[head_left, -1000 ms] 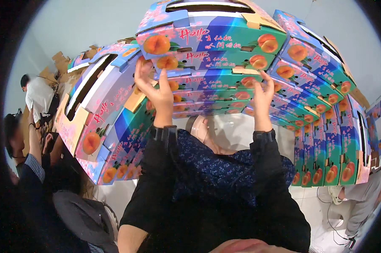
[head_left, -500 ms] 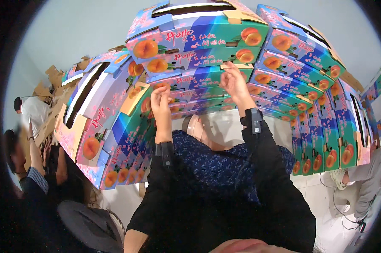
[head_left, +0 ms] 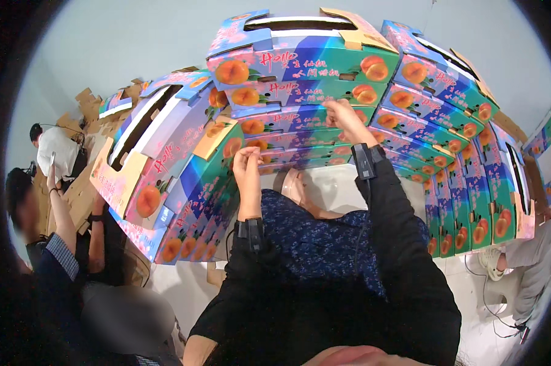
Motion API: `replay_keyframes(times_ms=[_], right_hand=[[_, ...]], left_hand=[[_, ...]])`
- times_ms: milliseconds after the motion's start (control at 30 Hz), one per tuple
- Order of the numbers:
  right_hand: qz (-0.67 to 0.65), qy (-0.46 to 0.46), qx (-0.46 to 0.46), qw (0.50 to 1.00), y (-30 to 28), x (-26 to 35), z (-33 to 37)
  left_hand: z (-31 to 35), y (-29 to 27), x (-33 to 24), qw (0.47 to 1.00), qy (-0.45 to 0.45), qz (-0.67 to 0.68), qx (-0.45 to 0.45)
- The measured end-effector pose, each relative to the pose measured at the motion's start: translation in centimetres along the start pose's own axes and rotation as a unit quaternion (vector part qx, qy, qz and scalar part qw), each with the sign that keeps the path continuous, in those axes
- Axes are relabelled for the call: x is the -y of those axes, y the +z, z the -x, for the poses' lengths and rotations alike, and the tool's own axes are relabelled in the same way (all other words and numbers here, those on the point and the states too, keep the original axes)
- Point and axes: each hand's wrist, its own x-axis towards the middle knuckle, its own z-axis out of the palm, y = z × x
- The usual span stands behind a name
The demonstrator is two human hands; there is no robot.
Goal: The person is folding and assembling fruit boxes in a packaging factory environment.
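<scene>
My left hand [head_left: 247, 169] is raised in front of the middle stack, near the edge of the left stack. Its fingers curl toward the thumb, with nothing seen in them. Further right and a little higher is my right hand [head_left: 345, 117], fingers bent in a loose fist, also holding nothing visible. Behind the hands stands a stack of peach cartons [head_left: 300, 64], blue, pink and green with printed peaches and slotted tops. To the left is a leaning stack of similar cartons [head_left: 184, 143]. Whether either hand touches a carton, I cannot tell.
More carton stacks [head_left: 443, 79] stand at right, with upended cartons [head_left: 471, 207] beside them. Several people are on the left, one in a white shirt [head_left: 57, 149] near brown cardboard. A person in light trousers [head_left: 529, 250] is at right, near a cable on the tiled floor [head_left: 455, 290].
The cartons now sit further right in view. Both hands have lowered slightly in the picture, and their fingers have curled in more. At left, a person's arm has shifted.
</scene>
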Motion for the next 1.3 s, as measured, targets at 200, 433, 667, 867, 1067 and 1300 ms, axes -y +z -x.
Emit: replay_keyframes(times_ms=[200,433,667,867,1067,1300], right_hand=[[0.057,0.103,-0.067,0.991,0.6,1.4,0.9],[0.018,0.080,-0.021,0.996,-0.6,0.6,1.5],[-0.040,0.029,-0.114,0.992,5.7,-5.5,7.4],[0.078,-0.153,0.246,0.954,15.1,-6.6,9.7],[-0.020,-0.096,0.240,0.966,21.9,-3.0,5.9],[0.010,0.001,0.240,0.971,25.3,-1.0,3.0]], left_hand=[[-0.3,-1.9,-0.5,1.000,0.000,0.016,-0.026],[1.4,-0.8,-5.7,0.954,0.247,-0.157,-0.072],[6.7,-8.8,-14.4,0.791,0.469,-0.234,-0.317],[8.7,-12.9,-13.8,0.759,0.394,-0.319,-0.409],[9.4,-13.6,-14.7,0.791,0.340,-0.383,-0.336],[9.6,-14.6,-16.5,0.813,0.276,-0.410,-0.308]])
